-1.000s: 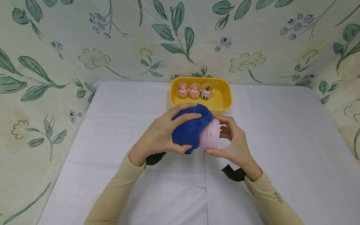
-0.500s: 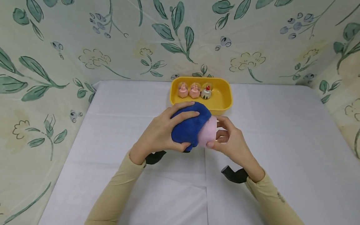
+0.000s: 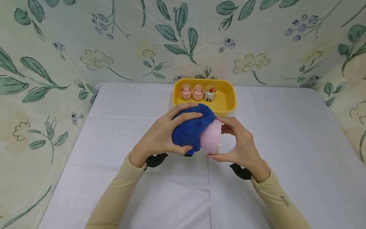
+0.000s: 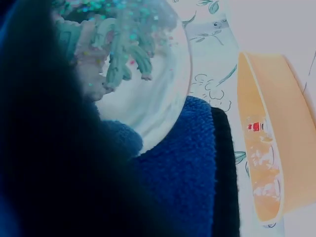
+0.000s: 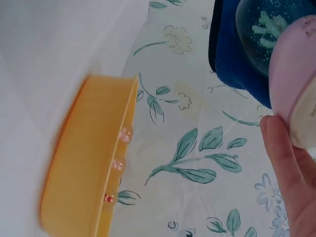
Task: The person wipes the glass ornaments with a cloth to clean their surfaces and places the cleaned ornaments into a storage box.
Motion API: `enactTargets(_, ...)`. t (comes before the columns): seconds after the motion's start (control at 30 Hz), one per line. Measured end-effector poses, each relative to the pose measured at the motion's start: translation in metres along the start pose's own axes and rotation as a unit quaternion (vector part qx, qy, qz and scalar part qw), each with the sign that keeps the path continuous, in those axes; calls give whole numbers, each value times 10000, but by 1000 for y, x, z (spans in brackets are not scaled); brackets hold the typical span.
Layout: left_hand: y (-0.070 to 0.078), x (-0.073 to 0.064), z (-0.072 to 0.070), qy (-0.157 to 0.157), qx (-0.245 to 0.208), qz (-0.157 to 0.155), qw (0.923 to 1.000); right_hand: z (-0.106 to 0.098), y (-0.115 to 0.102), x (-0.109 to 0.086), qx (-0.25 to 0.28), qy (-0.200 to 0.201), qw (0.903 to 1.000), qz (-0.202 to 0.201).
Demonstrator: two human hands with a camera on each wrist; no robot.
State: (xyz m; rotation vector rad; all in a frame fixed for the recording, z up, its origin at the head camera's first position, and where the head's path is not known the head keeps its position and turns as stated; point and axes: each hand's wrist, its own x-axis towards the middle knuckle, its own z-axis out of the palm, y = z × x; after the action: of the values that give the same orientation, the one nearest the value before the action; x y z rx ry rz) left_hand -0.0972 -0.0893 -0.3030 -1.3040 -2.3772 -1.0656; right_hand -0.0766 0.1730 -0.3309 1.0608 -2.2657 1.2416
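Both of my hands hold a snow globe up in front of me, its pink base [image 3: 211, 138] facing right. My left hand [image 3: 160, 135] grips the dome end through a blue plush cloth [image 3: 190, 130] with black edging, which hides most of the dome in the head view. Glitter and pale green shapes show inside the clear dome [image 4: 158, 103] in the left wrist view. At the base's rim, my right hand [image 3: 243, 144] pinches with the thumb below and fingers above. The right wrist view shows the dome [image 5: 254, 37] resting against the blue cloth.
Just behind the hands stands a yellow tray [image 3: 224, 92]. Along its left part sit two small pink domed figures [image 3: 198, 93] and a white one [image 3: 209, 94] with a red top. A white cloth covers the table [image 3: 286, 133], with floral fabric behind and beside it.
The right hand has shifted its grip on the pink base, and the base has turned so its lettering no longer shows. The left hand and cloth have moved slightly left.
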Motion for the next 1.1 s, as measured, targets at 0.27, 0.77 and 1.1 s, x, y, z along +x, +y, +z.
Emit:
enactTargets(0.27,8,1,1,-73,668,-13,9977,9,-2,-5,1383,378,9787,1471)
enactTargets(0.77,-1,1,7,-135,257,-421,9987,-4,-4,-3,1255,-846,9622,2263)
enactTargets(1.1,0,1,3,-225,-146,-256,9993,-8,2,2,381,-486,9975,341)
